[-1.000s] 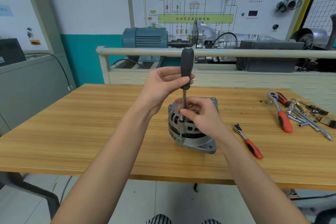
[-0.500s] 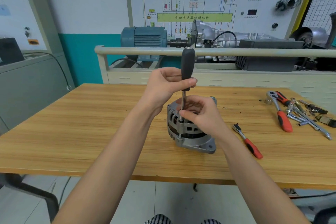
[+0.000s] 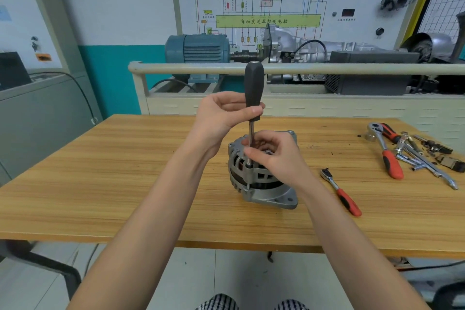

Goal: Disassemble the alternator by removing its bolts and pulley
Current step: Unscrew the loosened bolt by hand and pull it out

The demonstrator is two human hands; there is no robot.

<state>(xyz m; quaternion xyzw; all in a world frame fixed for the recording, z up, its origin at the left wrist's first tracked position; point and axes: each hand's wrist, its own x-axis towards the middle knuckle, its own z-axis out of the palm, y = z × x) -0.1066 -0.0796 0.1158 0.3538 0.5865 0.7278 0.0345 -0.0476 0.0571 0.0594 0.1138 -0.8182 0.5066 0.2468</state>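
Nothing much has shifted: left hand (image 3: 221,118) still grips the nut driver (image 3: 254,90) on an alternator (image 3: 261,184) bolt, right hand (image 3: 279,156) apparently pinching its shaft, loosening unfinished

The alternator (image 3: 261,178) was silver-grey with dark slots. The driver (image 3: 254,88) had a black handle and a bright steel shaft. The surface (image 3: 125,184) showed striped honey-coloured wood grain. Two ratchets, small (image 3: 342,194) and large (image 3: 385,151), had red-and-black grips. Checked trousers (image 3: 251,303) were black and white.
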